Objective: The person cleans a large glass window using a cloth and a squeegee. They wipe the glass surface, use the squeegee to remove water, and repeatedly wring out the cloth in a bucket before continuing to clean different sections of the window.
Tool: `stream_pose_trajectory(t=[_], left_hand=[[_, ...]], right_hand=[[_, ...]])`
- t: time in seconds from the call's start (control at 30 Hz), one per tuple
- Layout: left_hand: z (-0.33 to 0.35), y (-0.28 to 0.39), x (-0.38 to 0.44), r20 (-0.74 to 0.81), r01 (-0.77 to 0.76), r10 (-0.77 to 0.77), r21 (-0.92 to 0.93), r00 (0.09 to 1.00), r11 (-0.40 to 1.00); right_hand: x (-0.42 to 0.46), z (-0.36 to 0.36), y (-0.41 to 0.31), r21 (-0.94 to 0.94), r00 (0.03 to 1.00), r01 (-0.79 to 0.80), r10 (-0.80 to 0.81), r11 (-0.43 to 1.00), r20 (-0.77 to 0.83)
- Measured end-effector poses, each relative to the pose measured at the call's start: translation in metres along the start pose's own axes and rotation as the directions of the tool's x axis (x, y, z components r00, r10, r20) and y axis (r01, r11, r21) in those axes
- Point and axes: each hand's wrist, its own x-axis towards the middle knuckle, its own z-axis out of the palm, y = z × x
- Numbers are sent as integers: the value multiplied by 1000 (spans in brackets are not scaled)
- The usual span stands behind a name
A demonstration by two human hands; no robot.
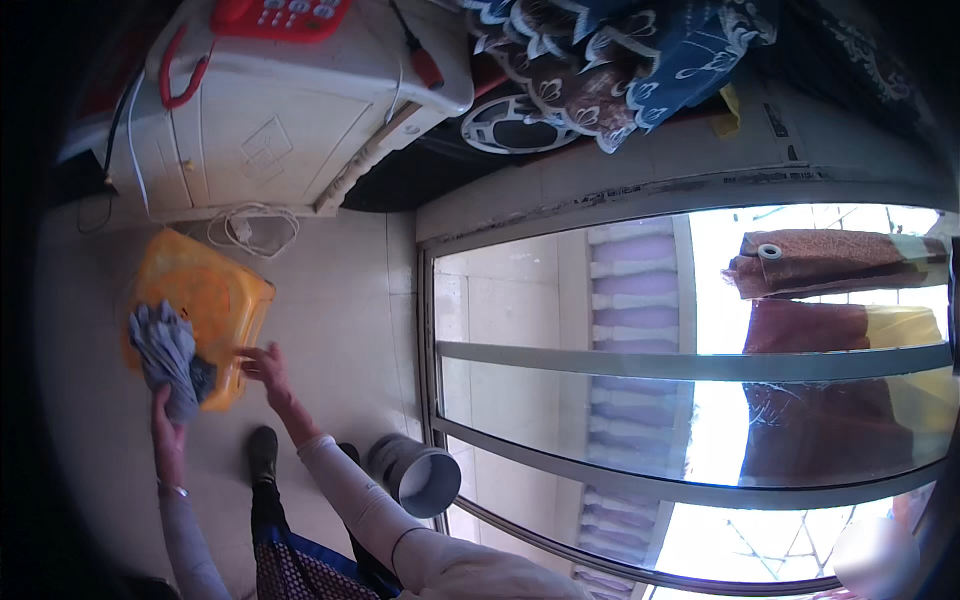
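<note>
A yellow plastic stool (pixel 199 281) stands on the tiled floor before me. My left hand (pixel 169 420) grips the lower end of a bunched grey cloth (pixel 161 337), which lies over the stool's left part. A darker, rough-looking piece (pixel 202 377) shows beside the cloth; I cannot tell whether it belongs to it. My right hand (pixel 266 367) is at the stool's right edge, fingers apart and holding nothing. Whether its fingertips touch the stool is unclear.
A grey bucket (pixel 424 480) stands by my feet, near the framed glass door (pixel 510 300). A coiled white cable (pixel 259 232) lies below a white cabinet (pixel 277 142). On the cabinet sits a red telephone (pixel 277 19). Patterned blue fabric (pixel 645 67) hangs beside it.
</note>
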Motion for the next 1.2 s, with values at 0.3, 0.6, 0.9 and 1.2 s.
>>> stream_pose_trajectory(t=[0.3,0.6,0.9,1.2], left_hand=[[27,-38,-124,226,182,-112,-319,968,930],[31,-7,-162,177,54,-69,87,982,995],[110,-37,-188,253,100,-125,111,959,989],[151,-22,-201,376,178,-273,268,885,947]], right_hand=[[-3,33,16,84,959,157,-131,984,-249],[-90,-91,-28,46,857,136,-94,990,-507],[-240,-255,-66,-212,722,34,-170,977,-670],[-295,-155,-67,-779,688,-188,-486,598,-539]])
